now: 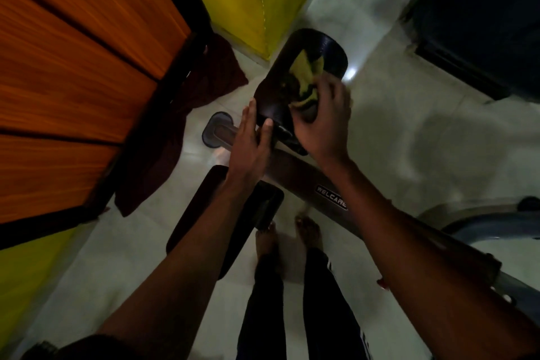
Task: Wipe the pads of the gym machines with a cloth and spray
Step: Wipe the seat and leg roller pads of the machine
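Black padded vinyl: the pad (pixel 280 67) sits at centre on the machine's arm (pixel 306 178), with a crumpled yellow cloth (pixel 304 79) on its near half. Right hand (pixel 324 123) grips the cloth, fingers curled over it, pressing it down. Left hand (pixel 248 140) lies with fingers straight against the pad's left edge, thumb on its near end.

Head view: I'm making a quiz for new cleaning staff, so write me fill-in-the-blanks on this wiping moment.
The right hand grips a ____ cloth on the black pad.
The left hand steadies the pad's edge with ____ fingers.
The label on the machine's beam reads ____.
Missing: yellow; straight; WELCARE.
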The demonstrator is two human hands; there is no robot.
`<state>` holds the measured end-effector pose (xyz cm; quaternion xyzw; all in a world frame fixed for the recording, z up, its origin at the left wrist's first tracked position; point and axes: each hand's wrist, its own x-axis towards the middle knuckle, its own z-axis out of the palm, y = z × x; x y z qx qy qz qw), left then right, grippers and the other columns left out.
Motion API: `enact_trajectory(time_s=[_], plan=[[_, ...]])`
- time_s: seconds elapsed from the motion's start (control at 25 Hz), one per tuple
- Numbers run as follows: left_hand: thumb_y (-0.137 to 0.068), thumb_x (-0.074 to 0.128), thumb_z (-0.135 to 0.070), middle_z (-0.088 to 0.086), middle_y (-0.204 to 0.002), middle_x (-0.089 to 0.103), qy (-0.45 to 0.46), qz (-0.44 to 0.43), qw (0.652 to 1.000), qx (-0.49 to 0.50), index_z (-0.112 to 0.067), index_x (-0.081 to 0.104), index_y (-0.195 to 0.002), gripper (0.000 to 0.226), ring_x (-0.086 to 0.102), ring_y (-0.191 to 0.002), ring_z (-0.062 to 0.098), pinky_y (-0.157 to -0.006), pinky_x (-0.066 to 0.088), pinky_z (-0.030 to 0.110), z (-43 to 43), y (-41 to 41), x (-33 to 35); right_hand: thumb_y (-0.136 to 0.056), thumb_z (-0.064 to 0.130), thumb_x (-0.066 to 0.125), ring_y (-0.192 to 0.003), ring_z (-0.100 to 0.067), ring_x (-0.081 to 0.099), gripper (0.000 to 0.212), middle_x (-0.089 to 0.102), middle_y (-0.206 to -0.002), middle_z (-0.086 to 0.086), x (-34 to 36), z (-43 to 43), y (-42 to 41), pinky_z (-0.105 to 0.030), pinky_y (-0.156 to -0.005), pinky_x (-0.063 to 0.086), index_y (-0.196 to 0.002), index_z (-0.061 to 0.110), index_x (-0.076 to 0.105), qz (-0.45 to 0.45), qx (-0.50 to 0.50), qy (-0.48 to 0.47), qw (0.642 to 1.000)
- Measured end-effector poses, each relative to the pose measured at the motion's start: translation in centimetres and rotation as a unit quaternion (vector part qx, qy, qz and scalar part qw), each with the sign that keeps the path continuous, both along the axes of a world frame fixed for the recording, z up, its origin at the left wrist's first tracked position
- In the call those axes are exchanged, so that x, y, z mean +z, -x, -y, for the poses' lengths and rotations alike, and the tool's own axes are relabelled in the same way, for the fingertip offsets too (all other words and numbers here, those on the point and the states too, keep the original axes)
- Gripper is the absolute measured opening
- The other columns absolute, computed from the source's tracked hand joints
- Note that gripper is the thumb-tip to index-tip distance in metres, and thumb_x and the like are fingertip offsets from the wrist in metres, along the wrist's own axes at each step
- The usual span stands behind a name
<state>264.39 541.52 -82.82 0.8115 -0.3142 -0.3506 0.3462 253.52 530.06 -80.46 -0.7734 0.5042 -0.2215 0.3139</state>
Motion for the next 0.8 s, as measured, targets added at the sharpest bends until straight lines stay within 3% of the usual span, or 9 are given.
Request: enact_trajectory(time_s=[0.16, 0.24, 0.36, 0.48, 0.56, 0.68, 0.8], plan=[[-0.1, 0.031, -0.064, -0.004, -0.167, 0.014, 0.001, 0.0, 1.0, -0.008, -0.033, 0.011, -0.159, 0.069, 0.015, -0.152, 0.012, -0.121, 0.026, 0.045, 0.1, -0.2, -0.4, -0.073, 0.02, 0.063, -0.133, -0.033, 0.043, 0.072, 0.047, -0.146, -0.013, -0.7, -0.6, 1.1, -0.05, -0.108, 0.041, -0.144, 0.016, 0.051, -0.048, 0.097, 0.036, 0.993], [-0.102, 0.033, -0.06, -0.004, -0.167, 0.013, -0.007, 0.006, 1.0, 0.001, -0.033, 0.011, -0.159, 0.067, 0.013, -0.152, 0.011, -0.122, 0.024, 0.043, 0.0, 0.0, -0.5, -0.072, 0.015, 0.064, -0.128, -0.037, 0.048, 0.069, 0.049, -0.141, -0.017, -1.1, 2.1, 0.8, -0.053, -0.104, 0.046, -0.139, 0.01, 0.054, -0.027, 0.035, 0.02, 0.999], [-0.103, 0.031, -0.058, -0.002, -0.167, 0.011, -0.009, -0.032, 0.999, 0.029, -0.034, 0.009, -0.159, 0.065, 0.014, -0.152, 0.015, -0.124, 0.017, 0.043, 0.9, 0.4, -0.5, -0.078, 0.031, 0.066, -0.125, -0.034, 0.051, 0.066, 0.051, -0.134, -0.015, -1.2, 5.3, -0.3, -0.046, -0.104, 0.046, -0.138, 0.008, 0.055, 0.012, -0.049, -0.006, 0.999], [-0.106, 0.03, -0.042, 0.003, -0.167, 0.01, -0.027, -0.067, 0.994, 0.083, -0.027, 0.012, -0.159, 0.058, 0.01, -0.153, 0.017, -0.12, 0.002, 0.028, 2.2, 1.1, 0.0, -0.074, 0.018, 0.07, -0.122, -0.035, 0.052, 0.062, 0.052, -0.132, -0.016, -1.2, 3.4, -0.8, -0.05, -0.101, 0.046, -0.133, 0.007, 0.057, 0.009, -0.071, -0.004, 0.997], [-0.104, 0.029, -0.038, 0.005, -0.166, 0.012, -0.012, -0.077, 0.991, 0.104, -0.022, 0.014, -0.159, 0.059, 0.011, -0.153, 0.019, -0.122, 0.004, 0.029, 2.6, 1.4, 0.0, -0.068, 0.011, 0.069, -0.121, -0.037, 0.05, 0.063, 0.052, -0.133, -0.015, -1.2, 0.4, -0.2, -0.05, -0.1, 0.045, -0.13, 0.008, 0.058, -0.021, -0.027, 0.006, 0.999], [-0.099, 0.03, -0.035, 0.009, -0.165, 0.017, 0.0, -0.103, 0.984, 0.147, -0.017, 0.017, -0.159, 0.063, 0.016, -0.152, 0.022, -0.125, 0.015, 0.043, 3.0, 1.3, -0.3, -0.067, 0.009, 0.071, -0.123, -0.034, 0.048, 0.07, 0.05, -0.137, -0.012, -1.2, -1.5, 1.5, -0.048, -0.101, 0.044, -0.135, 0.012, 0.056, -0.071, 0.08, 0.032, 0.994], [-0.108, 0.032, -0.036, 0.001, -0.167, 0.011, -0.019, -0.11, 0.98, 0.167, -0.025, 0.016, -0.159, 0.055, 0.008, -0.153, 0.015, -0.123, 0.002, 0.032, 3.4, 2.1, 0.6, -0.071, 0.017, 0.072, -0.115, -0.037, 0.052, 0.063, 0.051, -0.133, -0.012, -0.8, 2.4, 1.0, -0.051, -0.091, 0.05, -0.132, 0.012, 0.056, -0.075, 0.075, 0.048, 0.993]])
